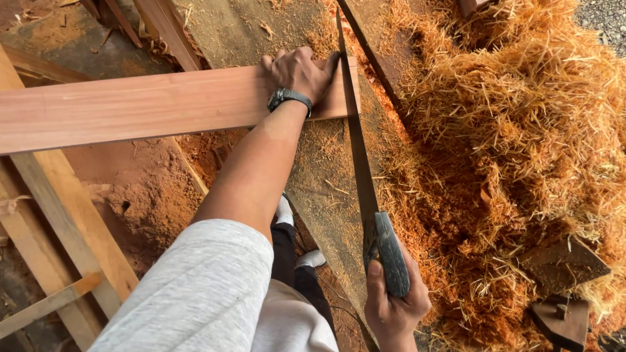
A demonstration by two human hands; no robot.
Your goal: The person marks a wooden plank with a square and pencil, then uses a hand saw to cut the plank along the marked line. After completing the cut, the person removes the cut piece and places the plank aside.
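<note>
My left hand point(301, 73) lay flat and spread on the reddish plank point(143, 107), fingers pressed down near its right end, gripping nothing. A dark wristwatch point(289, 98) sat on the wrist, and the grey sleeve point(202, 293) of soft knitted cloth covered my upper arm. My right hand point(394, 306) was closed tightly around the dark, worn handle point(390, 254) of a hand saw. Its long thin steel blade point(355, 130) ran away from me and crossed the plank just beside my left fingertips, very near the plank's end.

The plank was smooth, planed and pinkish-brown, with a straight grain. It rested across a wider rough board point(319, 182), grey-brown and dusted with fine sawdust. Left of this board, orange sawdust point(150, 195) lay in a soft heap among pale wooden beams point(59, 215). To the right was a big pile of curly, straw-like wood shavings point(521, 130), golden to rust in colour. Two dark flat pieces point(564, 287) lay in the shavings near the lower right; I could not tell their material.
</note>
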